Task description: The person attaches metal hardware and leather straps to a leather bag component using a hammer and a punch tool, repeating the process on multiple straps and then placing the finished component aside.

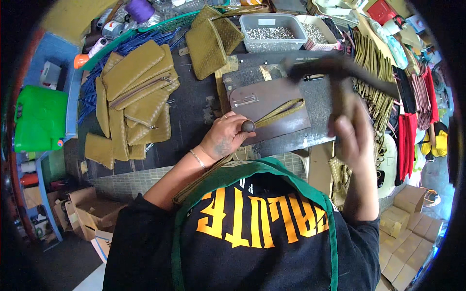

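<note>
My left hand [221, 137] is closed round an upright metal punch [248, 126], whose round top end faces up. Beneath it, an olive woven strap [281, 112] lies folded in a loop on a dark brown pad [284, 89]. The strap's other end appears to trail toward my body under the left wrist. In my right hand [352, 133], blurred by motion, is a hammer [340, 68], raised to the right of the punch and apart from it. The punch's lower tip is hidden by my fingers.
Olive woven pouches [138, 92] are heaped at the left, and another pouch [208, 48] lies farther back. A clear tub [274, 34] and a pale basket [315, 33] hold small metal pieces. Many olive straps [371, 68] hang at the right. Cardboard boxes [405, 237] stand lower right.
</note>
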Demonstrator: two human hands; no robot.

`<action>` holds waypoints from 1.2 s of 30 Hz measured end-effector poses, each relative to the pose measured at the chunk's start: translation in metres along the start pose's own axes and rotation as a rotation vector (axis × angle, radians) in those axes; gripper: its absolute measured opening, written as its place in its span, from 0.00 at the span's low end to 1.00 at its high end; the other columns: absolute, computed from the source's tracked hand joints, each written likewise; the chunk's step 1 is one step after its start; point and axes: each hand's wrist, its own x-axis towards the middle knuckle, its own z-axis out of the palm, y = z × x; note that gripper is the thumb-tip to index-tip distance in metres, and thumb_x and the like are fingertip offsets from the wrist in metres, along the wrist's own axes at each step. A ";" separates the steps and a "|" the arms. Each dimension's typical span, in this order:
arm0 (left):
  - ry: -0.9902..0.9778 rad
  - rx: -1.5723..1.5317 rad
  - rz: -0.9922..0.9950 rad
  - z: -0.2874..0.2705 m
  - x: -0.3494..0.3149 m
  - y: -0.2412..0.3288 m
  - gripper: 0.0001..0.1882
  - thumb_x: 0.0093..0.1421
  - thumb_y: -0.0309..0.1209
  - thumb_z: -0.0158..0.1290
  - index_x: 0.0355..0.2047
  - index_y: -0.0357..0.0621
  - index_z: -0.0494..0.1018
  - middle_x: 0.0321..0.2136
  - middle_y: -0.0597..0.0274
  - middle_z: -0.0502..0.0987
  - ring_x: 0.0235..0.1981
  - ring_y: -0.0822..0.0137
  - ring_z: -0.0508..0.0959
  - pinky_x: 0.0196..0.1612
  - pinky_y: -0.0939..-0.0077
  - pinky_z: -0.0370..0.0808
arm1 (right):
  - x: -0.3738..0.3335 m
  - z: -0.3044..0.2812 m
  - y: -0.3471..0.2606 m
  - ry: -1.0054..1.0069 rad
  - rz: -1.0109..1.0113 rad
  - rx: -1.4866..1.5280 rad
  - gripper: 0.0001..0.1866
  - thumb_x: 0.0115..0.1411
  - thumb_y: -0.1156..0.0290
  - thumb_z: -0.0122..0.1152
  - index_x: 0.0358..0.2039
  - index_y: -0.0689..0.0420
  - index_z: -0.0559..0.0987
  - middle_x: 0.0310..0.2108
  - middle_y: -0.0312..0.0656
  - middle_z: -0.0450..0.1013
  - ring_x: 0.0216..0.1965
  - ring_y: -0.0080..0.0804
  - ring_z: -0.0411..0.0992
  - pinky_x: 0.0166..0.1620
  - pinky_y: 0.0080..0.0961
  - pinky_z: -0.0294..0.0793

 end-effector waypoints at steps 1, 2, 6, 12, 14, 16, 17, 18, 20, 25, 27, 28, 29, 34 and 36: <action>0.004 -0.002 0.008 0.000 0.000 0.000 0.10 0.50 0.35 0.53 0.26 0.40 0.71 0.25 0.59 0.73 0.30 0.60 0.71 0.35 0.72 0.68 | -0.008 0.007 -0.002 -0.101 -0.098 -0.153 0.22 0.53 0.67 0.53 0.46 0.65 0.63 0.27 0.47 0.71 0.24 0.33 0.70 0.29 0.26 0.69; -0.043 0.025 -0.031 0.000 -0.001 -0.001 0.11 0.51 0.36 0.53 0.27 0.40 0.71 0.26 0.59 0.73 0.31 0.60 0.72 0.35 0.72 0.68 | -0.015 0.013 -0.006 -0.125 -0.359 -0.459 0.22 0.52 0.68 0.54 0.45 0.64 0.64 0.27 0.52 0.70 0.24 0.45 0.70 0.30 0.32 0.70; -0.040 0.073 0.047 0.005 -0.003 -0.013 0.14 0.52 0.40 0.51 0.29 0.40 0.70 0.27 0.58 0.74 0.33 0.58 0.74 0.34 0.72 0.69 | -0.009 0.030 -0.016 -0.386 -0.296 -0.477 0.24 0.51 0.69 0.54 0.47 0.59 0.61 0.24 0.50 0.69 0.24 0.47 0.69 0.27 0.37 0.69; 0.060 -0.017 0.057 0.000 -0.001 0.000 0.10 0.46 0.32 0.56 0.23 0.38 0.70 0.24 0.57 0.73 0.26 0.58 0.72 0.31 0.69 0.70 | -0.008 0.015 -0.030 -0.189 -0.391 -0.278 0.25 0.48 0.67 0.58 0.45 0.65 0.64 0.34 0.55 0.67 0.36 0.46 0.68 0.41 0.34 0.66; 0.055 -0.057 0.059 0.000 0.000 0.003 0.11 0.47 0.33 0.55 0.26 0.39 0.70 0.26 0.56 0.73 0.28 0.57 0.72 0.33 0.69 0.70 | -0.003 0.026 -0.028 -0.465 -0.292 -0.515 0.25 0.49 0.67 0.56 0.47 0.60 0.63 0.26 0.50 0.68 0.27 0.47 0.70 0.32 0.34 0.69; 0.052 -0.136 0.055 0.000 0.004 0.003 0.13 0.49 0.35 0.53 0.32 0.40 0.70 0.29 0.55 0.73 0.32 0.55 0.73 0.37 0.69 0.69 | -0.002 0.033 -0.006 -0.431 -0.355 -0.523 0.23 0.51 0.66 0.54 0.46 0.58 0.64 0.22 0.48 0.68 0.23 0.45 0.69 0.27 0.34 0.69; 0.053 -0.135 0.046 0.000 0.002 0.004 0.13 0.49 0.35 0.53 0.32 0.40 0.70 0.29 0.55 0.73 0.32 0.55 0.73 0.37 0.69 0.69 | -0.003 0.033 -0.011 -0.429 -0.348 -0.503 0.22 0.51 0.66 0.54 0.46 0.59 0.64 0.22 0.48 0.68 0.24 0.45 0.69 0.27 0.34 0.69; 0.034 -0.072 0.038 -0.001 0.001 0.004 0.14 0.51 0.37 0.51 0.34 0.41 0.70 0.30 0.55 0.73 0.33 0.54 0.72 0.38 0.68 0.68 | -0.002 0.030 -0.016 -0.436 -0.348 -0.497 0.22 0.51 0.66 0.54 0.46 0.59 0.64 0.22 0.48 0.68 0.24 0.45 0.69 0.27 0.34 0.69; -0.033 -0.041 -0.007 0.000 0.001 0.000 0.17 0.54 0.43 0.46 0.33 0.41 0.70 0.30 0.56 0.73 0.35 0.55 0.71 0.39 0.67 0.67 | -0.001 0.025 -0.023 -0.398 -0.305 -0.474 0.22 0.51 0.67 0.54 0.46 0.59 0.64 0.22 0.47 0.68 0.24 0.46 0.70 0.27 0.35 0.69; 0.034 0.057 0.103 0.004 0.002 -0.005 0.14 0.51 0.40 0.50 0.29 0.40 0.69 0.27 0.57 0.72 0.31 0.55 0.71 0.36 0.67 0.68 | -0.001 0.028 -0.008 -0.428 -0.305 -0.503 0.22 0.49 0.69 0.56 0.44 0.61 0.64 0.22 0.48 0.68 0.24 0.46 0.69 0.26 0.34 0.69; 0.061 0.112 0.138 0.003 0.002 -0.005 0.13 0.50 0.38 0.51 0.27 0.40 0.69 0.26 0.57 0.72 0.30 0.55 0.71 0.36 0.67 0.68 | 0.003 0.022 -0.016 -0.327 -0.363 -0.496 0.21 0.50 0.68 0.56 0.43 0.62 0.65 0.22 0.48 0.68 0.24 0.46 0.69 0.26 0.34 0.68; 0.045 0.062 0.082 0.003 0.001 -0.003 0.13 0.49 0.37 0.52 0.27 0.40 0.70 0.25 0.57 0.72 0.29 0.55 0.71 0.35 0.67 0.68 | 0.004 0.017 -0.016 -0.285 -0.413 -0.434 0.19 0.50 0.68 0.56 0.40 0.64 0.66 0.23 0.50 0.68 0.25 0.46 0.69 0.27 0.33 0.69; 0.030 0.011 0.026 0.001 0.001 0.000 0.12 0.48 0.36 0.53 0.27 0.40 0.70 0.24 0.57 0.72 0.28 0.56 0.71 0.35 0.67 0.68 | 0.003 0.011 -0.027 -0.281 -0.310 -0.405 0.18 0.50 0.69 0.56 0.38 0.66 0.67 0.24 0.51 0.68 0.26 0.47 0.69 0.29 0.32 0.69; 0.051 0.004 0.001 0.003 0.005 0.006 0.09 0.49 0.34 0.53 0.26 0.42 0.70 0.26 0.59 0.72 0.31 0.58 0.71 0.35 0.68 0.68 | -0.004 0.020 -0.008 -0.406 -0.441 -0.562 0.25 0.47 0.69 0.59 0.45 0.63 0.65 0.23 0.48 0.68 0.24 0.45 0.69 0.29 0.33 0.70; 0.021 0.052 0.038 0.002 0.003 0.001 0.09 0.48 0.34 0.53 0.27 0.43 0.70 0.27 0.59 0.72 0.31 0.58 0.71 0.35 0.67 0.68 | -0.006 0.021 -0.012 -0.444 -0.339 -0.590 0.24 0.48 0.69 0.57 0.47 0.58 0.65 0.23 0.46 0.70 0.23 0.43 0.71 0.26 0.33 0.71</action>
